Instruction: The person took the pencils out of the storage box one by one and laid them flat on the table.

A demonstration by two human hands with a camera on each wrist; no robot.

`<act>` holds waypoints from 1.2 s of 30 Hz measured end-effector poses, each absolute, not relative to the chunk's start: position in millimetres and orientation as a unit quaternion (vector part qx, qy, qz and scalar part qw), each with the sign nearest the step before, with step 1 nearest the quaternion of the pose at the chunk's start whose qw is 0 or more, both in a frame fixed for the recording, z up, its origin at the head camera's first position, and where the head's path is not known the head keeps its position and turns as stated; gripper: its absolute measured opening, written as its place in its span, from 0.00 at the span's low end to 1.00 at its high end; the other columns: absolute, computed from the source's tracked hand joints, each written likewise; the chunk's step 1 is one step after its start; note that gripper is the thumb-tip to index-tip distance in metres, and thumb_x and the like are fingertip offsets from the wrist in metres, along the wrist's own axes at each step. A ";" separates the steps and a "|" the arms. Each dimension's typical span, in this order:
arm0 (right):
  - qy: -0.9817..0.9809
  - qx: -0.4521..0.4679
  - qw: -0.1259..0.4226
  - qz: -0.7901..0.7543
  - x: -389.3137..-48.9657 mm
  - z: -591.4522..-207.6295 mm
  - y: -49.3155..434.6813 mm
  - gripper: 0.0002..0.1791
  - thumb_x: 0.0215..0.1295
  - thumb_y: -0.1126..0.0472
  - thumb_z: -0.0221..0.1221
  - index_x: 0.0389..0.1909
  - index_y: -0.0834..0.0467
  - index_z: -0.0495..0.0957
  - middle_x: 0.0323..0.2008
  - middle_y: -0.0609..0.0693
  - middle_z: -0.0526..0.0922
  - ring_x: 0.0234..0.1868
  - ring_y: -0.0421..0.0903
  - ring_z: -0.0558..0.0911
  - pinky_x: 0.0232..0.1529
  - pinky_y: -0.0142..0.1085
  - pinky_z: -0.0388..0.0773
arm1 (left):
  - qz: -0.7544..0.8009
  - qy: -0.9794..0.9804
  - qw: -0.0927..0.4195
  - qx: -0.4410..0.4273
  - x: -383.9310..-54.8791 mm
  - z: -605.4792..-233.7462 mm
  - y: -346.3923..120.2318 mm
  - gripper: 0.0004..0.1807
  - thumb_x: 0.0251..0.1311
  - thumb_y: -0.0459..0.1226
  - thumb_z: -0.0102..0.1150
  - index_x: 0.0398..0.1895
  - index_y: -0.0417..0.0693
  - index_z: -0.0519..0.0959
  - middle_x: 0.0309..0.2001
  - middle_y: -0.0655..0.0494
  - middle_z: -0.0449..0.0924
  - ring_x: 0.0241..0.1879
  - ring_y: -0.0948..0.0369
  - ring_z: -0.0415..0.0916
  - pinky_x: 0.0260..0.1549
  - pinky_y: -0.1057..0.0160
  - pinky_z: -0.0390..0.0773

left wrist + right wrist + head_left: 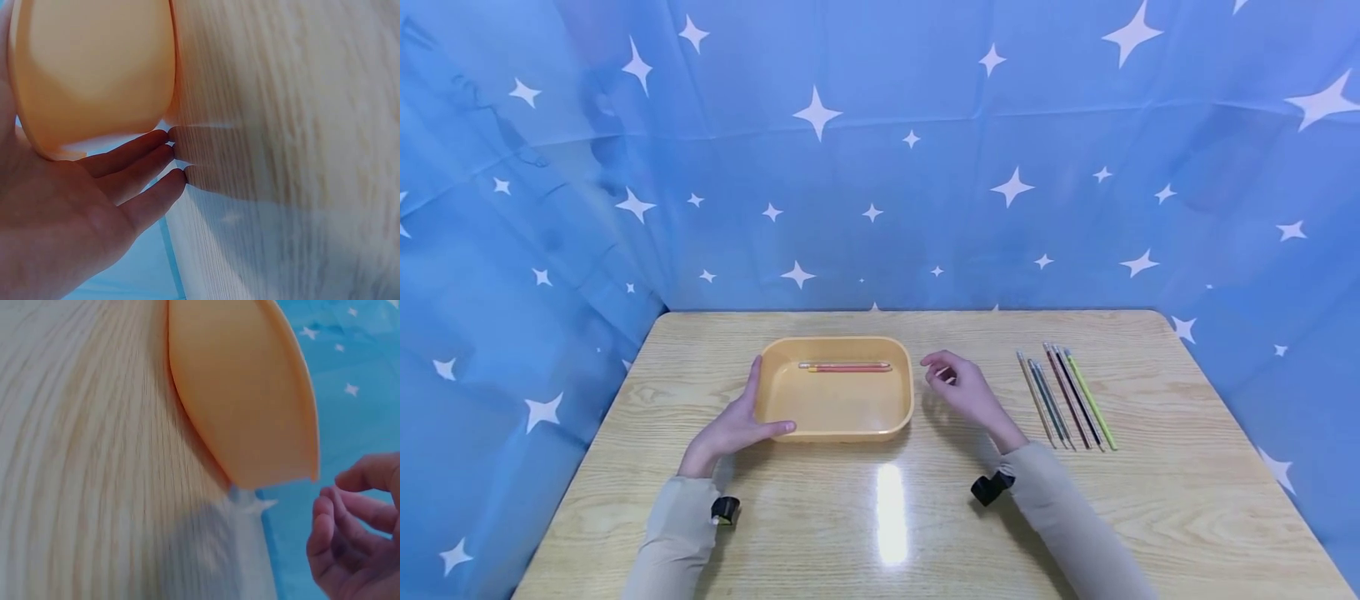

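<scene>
A yellow plastic tray (835,432) stands on the table, with two slender reddish pencils (850,368) lying side by side near its far wall. My left hand (737,425) holds the tray's near left corner. Its thumb lies along the front rim, and in the left wrist view the other fingers (134,165) reach down the outer wall, fingertips right at the table. Just right of the tray, my right hand (966,389) hovers over the table with loosely bent fingers and nothing between them. The right wrist view shows that hand (359,531) beside the tray's end wall.
To the right of my right hand, several pencils (1081,398) lie roughly parallel on the wooden table (1195,500), a bright green one (1090,398) outermost. A blue curtain (880,167) with white stars hangs behind the table and along its sides.
</scene>
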State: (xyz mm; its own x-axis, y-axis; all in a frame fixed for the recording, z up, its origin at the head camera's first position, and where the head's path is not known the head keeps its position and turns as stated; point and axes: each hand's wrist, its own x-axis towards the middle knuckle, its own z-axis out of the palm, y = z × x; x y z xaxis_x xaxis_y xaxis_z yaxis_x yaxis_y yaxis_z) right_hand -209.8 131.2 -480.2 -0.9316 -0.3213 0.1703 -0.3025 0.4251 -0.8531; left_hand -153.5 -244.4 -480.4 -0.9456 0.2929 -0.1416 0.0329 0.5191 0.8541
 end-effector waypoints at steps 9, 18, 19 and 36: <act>0.838 -0.243 -0.007 -0.489 -220.8 -455.5 91.9 0.11 0.63 0.70 0.56 0.45 0.66 0.79 0.35 0.54 0.81 0.36 0.48 0.79 0.37 0.39 0.79 | 0.480 0.862 0.137 0.091 -155.8 -478.0 -246.1 0.67 0.53 0.45 0.70 0.74 0.42 0.22 0.73 0.30 0.36 0.69 0.35 0.47 0.65 0.38 0.50; 0.829 -0.316 0.063 -0.457 -227.0 -456.0 56.9 0.12 0.62 0.71 0.57 0.46 0.70 0.78 0.40 0.60 0.81 0.38 0.49 0.80 0.37 0.35 0.79 | 0.486 0.859 0.133 0.093 -156.1 -479.0 -246.5 0.68 0.53 0.45 0.71 0.74 0.42 0.22 0.74 0.31 0.34 0.70 0.35 0.45 0.65 0.38 0.48; 0.831 -0.320 0.072 -0.450 -227.5 -458.0 53.5 0.13 0.62 0.71 0.58 0.47 0.70 0.77 0.41 0.61 0.81 0.38 0.50 0.81 0.38 0.34 0.79 | 0.489 0.857 0.132 0.094 -156.0 -479.1 -246.5 0.68 0.53 0.44 0.71 0.74 0.42 0.22 0.74 0.31 0.34 0.70 0.35 0.44 0.65 0.38 0.48; 0.879 -0.291 0.098 -0.364 -243.5 -480.1 19.5 0.15 0.61 0.66 0.63 0.48 0.65 0.79 0.44 0.56 0.82 0.46 0.50 0.79 0.50 0.41 0.75 | 0.515 0.841 0.134 0.098 -154.3 -482.3 -244.5 0.68 0.52 0.42 0.71 0.73 0.41 0.21 0.74 0.31 0.35 0.70 0.36 0.45 0.65 0.39 0.46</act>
